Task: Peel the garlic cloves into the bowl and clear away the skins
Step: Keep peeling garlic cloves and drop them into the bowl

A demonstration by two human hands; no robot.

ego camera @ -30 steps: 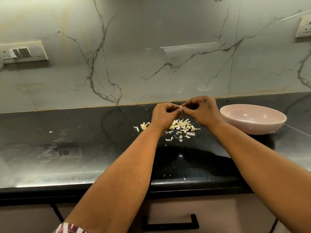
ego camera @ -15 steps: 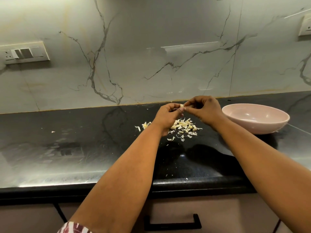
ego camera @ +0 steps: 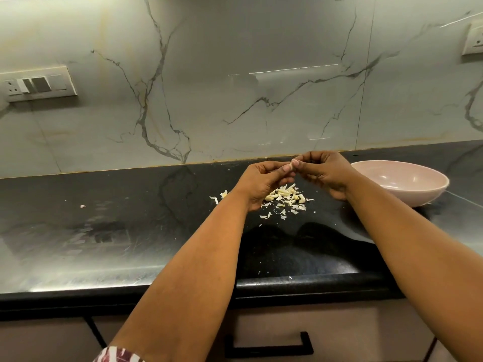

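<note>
My left hand [ego camera: 261,182] and my right hand [ego camera: 324,173] meet above the black counter, both pinching one small pale garlic clove [ego camera: 290,166] between the fingertips. Below them lies a pile of garlic cloves and skins [ego camera: 286,198] on the counter, partly hidden by my left hand. A few loose skin bits [ego camera: 219,197] lie left of the pile. A pale pink bowl [ego camera: 407,194] stands on the counter just right of my right hand; what shows of its inside looks bare.
The black stone counter [ego camera: 130,231] runs left to right, with a marble backsplash behind. A switch plate [ego camera: 36,83] sits on the wall at left, another socket [ego camera: 474,39] at far right. One stray skin [ego camera: 82,206] lies far left. A drawer handle [ego camera: 269,346] shows below.
Both hands have lifted slightly and shifted a little right while working the clove between the fingertips. Pile and bowl stay put.
</note>
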